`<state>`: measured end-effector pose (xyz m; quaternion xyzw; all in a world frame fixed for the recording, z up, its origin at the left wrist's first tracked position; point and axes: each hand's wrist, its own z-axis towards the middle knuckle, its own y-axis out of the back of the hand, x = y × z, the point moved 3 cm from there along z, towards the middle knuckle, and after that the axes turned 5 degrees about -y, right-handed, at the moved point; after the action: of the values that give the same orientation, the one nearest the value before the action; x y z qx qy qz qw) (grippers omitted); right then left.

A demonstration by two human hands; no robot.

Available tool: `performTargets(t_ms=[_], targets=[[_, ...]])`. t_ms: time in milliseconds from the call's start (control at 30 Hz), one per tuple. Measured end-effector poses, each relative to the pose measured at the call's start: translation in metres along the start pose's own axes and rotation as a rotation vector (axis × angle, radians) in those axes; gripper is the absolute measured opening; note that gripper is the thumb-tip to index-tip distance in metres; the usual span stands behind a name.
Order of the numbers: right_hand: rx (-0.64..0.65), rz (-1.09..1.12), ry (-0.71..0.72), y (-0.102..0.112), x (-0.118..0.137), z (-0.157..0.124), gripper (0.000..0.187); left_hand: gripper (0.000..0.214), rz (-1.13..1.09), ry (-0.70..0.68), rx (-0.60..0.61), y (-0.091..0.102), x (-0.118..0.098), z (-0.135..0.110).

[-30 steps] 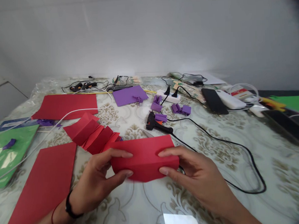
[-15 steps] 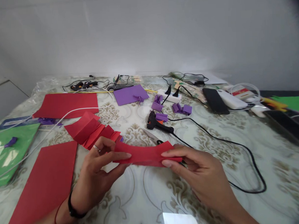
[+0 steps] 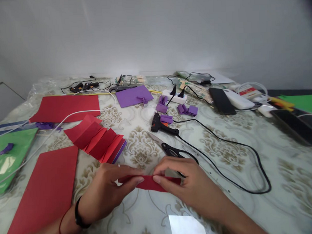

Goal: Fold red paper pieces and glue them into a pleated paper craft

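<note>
Between my two hands is a narrow folded strip of red paper (image 3: 148, 183), held level above the tablecloth. My left hand (image 3: 112, 182) pinches its left part between thumb and fingers. The right part is pinched the same way by my right hand (image 3: 179, 176), whose fingertips are close to the left ones. Just behind my right hand lie black-handled scissors (image 3: 170, 150), partly hidden by it. Pleated red paper (image 3: 96, 138) with a purple edge rests beyond my left hand. A black glue gun (image 3: 163, 126) lies past the scissors.
Flat red sheets (image 3: 45, 190) and a green packet (image 3: 14, 154) lie at the left. Folded purple pieces (image 3: 187, 109) sit near a white power strip (image 3: 174, 96). A black cable (image 3: 250, 149) loops across the right side. Phones (image 3: 222, 101) lie at the far right.
Both hands have moved down and nearer to each other, with the red paper now lower and tilted so it looks narrower. The scissors and pleated paper show more fully.
</note>
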<state>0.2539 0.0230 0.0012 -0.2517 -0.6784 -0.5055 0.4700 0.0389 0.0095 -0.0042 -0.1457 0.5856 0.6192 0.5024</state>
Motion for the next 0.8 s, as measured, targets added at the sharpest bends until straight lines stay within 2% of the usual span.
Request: performTargets(t_ms=[67,167,400,700,767,800], targets=[[0.000,0.016,0.006,-0.004,0.001,0.000,0.012,0.012,-0.003,-0.030,0.036,-0.003,-0.001,0.000],[0.004,0.008,-0.001,-0.001,0.001,0.000,0.013,0.013,-0.006,-0.030,0.015,0.002,-0.002,0.001],[-0.005,-0.073,0.000,0.025,-0.002,0.001,0.016,0.014,-0.095,0.071,0.001,0.020,0.001,0.004],[-0.040,-0.080,-0.089,0.033,-0.013,0.005,0.018,0.030,-0.073,0.184,0.107,0.020,0.012,0.002],[-0.061,-0.057,-0.040,0.035,-0.013,0.004,0.012,0.033,-0.078,0.204,0.078,0.022,0.013,0.003],[-0.057,-0.052,0.010,0.035,-0.012,0.004,0.024,0.033,-0.092,0.213,0.059,0.023,0.014,0.003]])
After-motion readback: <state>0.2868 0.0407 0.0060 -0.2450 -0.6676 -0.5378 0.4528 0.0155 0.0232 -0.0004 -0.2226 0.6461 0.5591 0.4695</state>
